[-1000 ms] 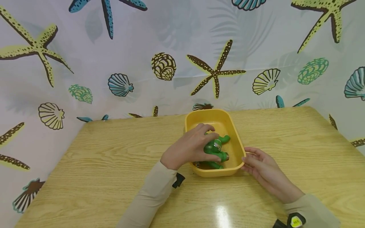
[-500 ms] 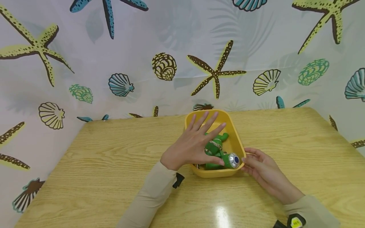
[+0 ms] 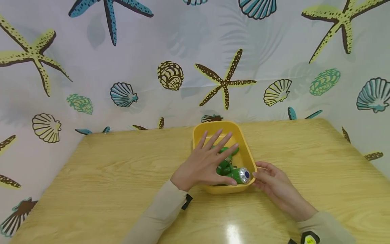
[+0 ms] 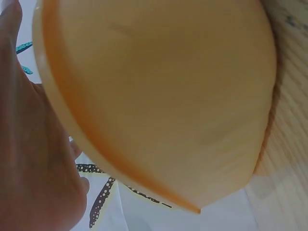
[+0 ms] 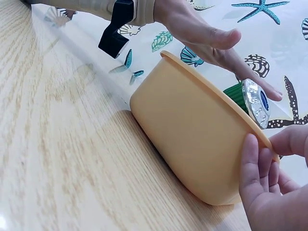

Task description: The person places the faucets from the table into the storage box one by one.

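Observation:
A yellow plastic basin [image 3: 225, 190] stands on the table with several green pipe fittings inside. One carries a green ribbed knob [image 3: 235, 175] with a silver, blue-centred cap [image 5: 254, 103], rising above the rim at the near right corner. Spread over the basin, my left hand [image 3: 202, 167] has straight fingers, palm down, and covers part of the fittings. My right hand [image 3: 277, 184] pinches the basin's rim at the near right corner between thumb and fingers, as the right wrist view shows. The basin's outer wall [image 4: 159, 96] fills the left wrist view, beside my left hand [image 4: 33, 154].
The wooden table [image 3: 131, 169] extends on both sides of the basin. A white cloth [image 3: 182, 34] printed with starfish and shells hangs behind and around it. A black wrist device [image 5: 118, 29] sits at the left sleeve.
My left hand's curled fingers have straightened and spread above the fittings. The silver cap has come into sight at the near right corner. My right hand keeps its hold on the rim.

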Motion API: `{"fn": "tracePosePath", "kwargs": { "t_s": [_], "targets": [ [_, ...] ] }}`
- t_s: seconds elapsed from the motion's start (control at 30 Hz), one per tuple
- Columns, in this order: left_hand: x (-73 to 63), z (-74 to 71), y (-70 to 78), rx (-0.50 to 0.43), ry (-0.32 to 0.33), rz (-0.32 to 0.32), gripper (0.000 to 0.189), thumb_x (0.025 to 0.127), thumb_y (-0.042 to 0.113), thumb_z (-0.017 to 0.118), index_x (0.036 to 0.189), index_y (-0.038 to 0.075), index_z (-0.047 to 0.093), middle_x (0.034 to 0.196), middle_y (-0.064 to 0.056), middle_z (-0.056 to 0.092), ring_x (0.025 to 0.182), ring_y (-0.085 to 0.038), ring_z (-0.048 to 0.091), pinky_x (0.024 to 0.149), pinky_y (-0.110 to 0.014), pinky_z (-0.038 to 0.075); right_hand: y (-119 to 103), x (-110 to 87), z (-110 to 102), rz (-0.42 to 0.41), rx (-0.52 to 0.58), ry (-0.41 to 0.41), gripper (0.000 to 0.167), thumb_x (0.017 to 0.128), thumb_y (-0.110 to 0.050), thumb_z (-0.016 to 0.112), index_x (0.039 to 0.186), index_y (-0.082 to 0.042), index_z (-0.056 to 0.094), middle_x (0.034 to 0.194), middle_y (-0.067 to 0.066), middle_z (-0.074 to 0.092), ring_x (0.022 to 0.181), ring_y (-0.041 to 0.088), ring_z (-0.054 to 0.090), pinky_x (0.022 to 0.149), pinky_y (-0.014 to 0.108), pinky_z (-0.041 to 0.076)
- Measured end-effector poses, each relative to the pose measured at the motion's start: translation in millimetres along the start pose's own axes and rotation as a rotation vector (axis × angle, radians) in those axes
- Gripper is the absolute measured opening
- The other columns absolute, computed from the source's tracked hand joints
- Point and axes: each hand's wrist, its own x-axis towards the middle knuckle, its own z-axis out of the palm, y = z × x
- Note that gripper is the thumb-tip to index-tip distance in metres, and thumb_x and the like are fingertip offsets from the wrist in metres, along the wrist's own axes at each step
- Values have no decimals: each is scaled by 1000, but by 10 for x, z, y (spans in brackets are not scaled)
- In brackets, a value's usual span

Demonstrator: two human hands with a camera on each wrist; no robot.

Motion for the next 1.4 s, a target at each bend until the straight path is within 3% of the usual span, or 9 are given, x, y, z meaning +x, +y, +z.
{"fn": "tracePosePath", "kwargs": {
  "t_s": [0.3, 0.43, 0.57, 0.93, 1.17, 1.4],
  "targets": [
    [-209, 28, -110, -18, 18, 3, 89, 83, 76, 48, 154, 26, 28, 161, -5, 10, 147, -27, 2, 114, -52, 2, 18, 16, 143, 9, 16, 12, 48, 95, 1, 53, 136, 8, 29, 102, 3, 59, 87, 12, 61, 81, 26, 52],
    [-346, 35, -209, -10, 12, 31, 88, 87, 79, 20, 154, 22, 27, 161, -7, 10, 146, -28, 1, 114, -53, 2, 28, 5, 164, 17, 20, 27, 53, 95, 3, 51, 140, 10, 24, 101, 4, 59, 85, 12, 61, 80, 26, 52],
    [-547, 30, -350, -38, 24, 34, 102, 80, 78, -9, 153, 19, 32, 160, -9, 12, 146, -30, 4, 114, -53, 0, 28, 1, 179, 30, 24, 38, 53, 95, 3, 52, 140, 10, 25, 100, 4, 60, 84, 11, 62, 79, 25, 53],
    [-1165, 16, -682, -73, 77, -58, 99, 85, 78, 0, 151, 15, 37, 158, -14, 19, 146, -31, 3, 112, -57, 1, 3, 10, 161, 94, 31, 39, 58, 96, 2, 53, 144, 11, 21, 102, 5, 62, 87, 13, 63, 81, 27, 53],
    [-1403, 99, -770, -75, 89, -95, 97, 87, 77, 2, 150, 13, 38, 159, -16, 16, 144, -38, 12, 111, -61, 5, -26, 0, -39, 104, 19, 56, 59, 95, 1, 55, 144, 11, 22, 101, 4, 62, 86, 13, 63, 79, 28, 54],
    [-1551, 132, -859, -79, 91, -118, 94, 88, 76, 6, 151, 12, 37, 160, -14, 12, 144, -38, 9, 110, -61, 3, -50, 57, -237, 104, 12, 34, 67, 96, 2, 55, 147, 13, 12, 105, 4, 62, 93, 14, 64, 85, 31, 52]
  ]
}}
